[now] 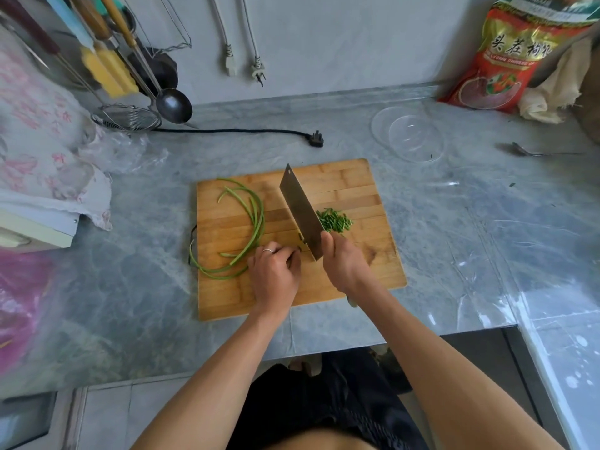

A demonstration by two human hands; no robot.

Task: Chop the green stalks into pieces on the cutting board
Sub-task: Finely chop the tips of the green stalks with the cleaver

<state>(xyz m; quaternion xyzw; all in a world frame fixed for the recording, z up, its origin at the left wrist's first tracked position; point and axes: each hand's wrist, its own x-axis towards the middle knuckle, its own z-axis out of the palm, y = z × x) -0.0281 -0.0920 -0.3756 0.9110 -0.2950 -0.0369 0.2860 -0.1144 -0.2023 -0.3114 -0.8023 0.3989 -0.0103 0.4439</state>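
1. Cutting board (357,196): wooden, rectangular, flat on the grey marbled counter (454,241). Its long axis runs left to right, slightly skewed, with the near right corner lower in the view.
2. Green stalks (256,219): several long thin stalks on the left half of the board. They curve in an arc; the far ends point toward the board's far left corner, and the near ends bend right, under the left hand. One stalk loops past the board's left edge onto the counter.
3. Cut pieces (334,219): a small heap of short green bits on the board, just right of the blade.
4. Cleaver (300,206): broad steel blade, long axis diagonal, tip pointing away and to the left, heel toward the person. It stands between the stalks and the heap.
5. Right hand (345,267): fingers wrapped tight round the cleaver's handle; the handle itself is hidden inside the fist.
6. Left hand (274,271): fingers curled down onto the near ends of the stalks, pinning them to the board just left of the blade's heel. A ring shows on one finger.
7. Counter, far side: a black plug (316,139) with its cord lying loose, a clear glass bowl (409,134), a spoon (532,152).
8. Back right corner: a red bag (513,60) leaning on the grey wall. Back left: a ladle (173,105) and a wire strainer (130,118) below hanging utensils.
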